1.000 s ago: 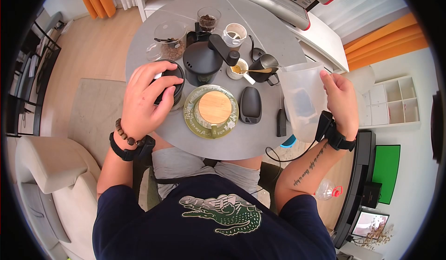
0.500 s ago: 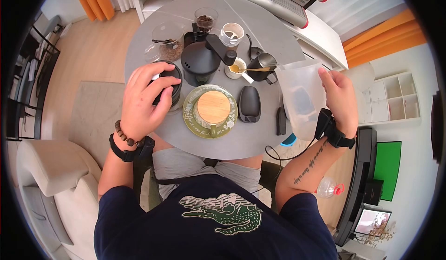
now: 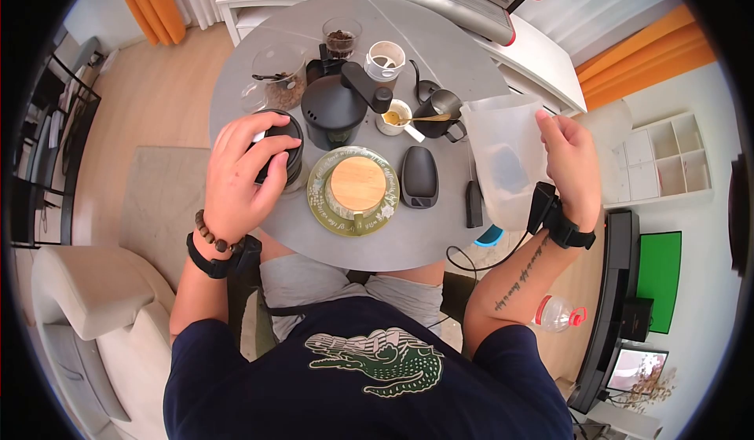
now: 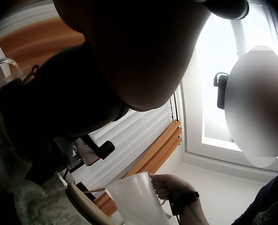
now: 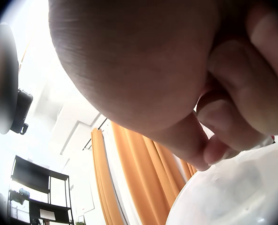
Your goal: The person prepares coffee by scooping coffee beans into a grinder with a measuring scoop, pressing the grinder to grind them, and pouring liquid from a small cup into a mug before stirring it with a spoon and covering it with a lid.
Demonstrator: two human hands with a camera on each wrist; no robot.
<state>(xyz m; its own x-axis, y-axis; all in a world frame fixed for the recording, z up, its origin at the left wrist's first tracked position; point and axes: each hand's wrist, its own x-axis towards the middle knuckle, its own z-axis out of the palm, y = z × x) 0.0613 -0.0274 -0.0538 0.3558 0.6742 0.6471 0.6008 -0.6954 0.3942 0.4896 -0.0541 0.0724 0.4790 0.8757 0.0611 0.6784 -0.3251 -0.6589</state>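
Observation:
At the table's left side, my left hand [image 3: 247,171] curls from above around a black-lidded container [image 3: 292,148]. My right hand [image 3: 572,163] grips a translucent plastic pitcher [image 3: 496,137] by its handle side, beyond the table's right edge. In the left wrist view the same pitcher [image 4: 132,197] appears pale and tilted, and the right wrist view shows curled fingers [image 5: 244,84] close over its rim. Between my hands, a wooden-lidded cup [image 3: 357,183] stands on a green saucer [image 3: 320,204]. A black kettle [image 3: 334,102] with a side arm stands behind it.
Behind are a jar of brown pieces [image 3: 284,90], a glass with dark contents [image 3: 342,43] and a white cup [image 3: 385,59]. A small white pot [image 3: 393,122] with a spoon, a black metal jug [image 3: 446,106] and a black oval device [image 3: 420,177] stand nearer the right. A cable [image 3: 467,267] hangs off the edge.
The head view has shifted slightly, so the table items sit a little further left and lower. Both hands keep their holds on the container and the pitcher.

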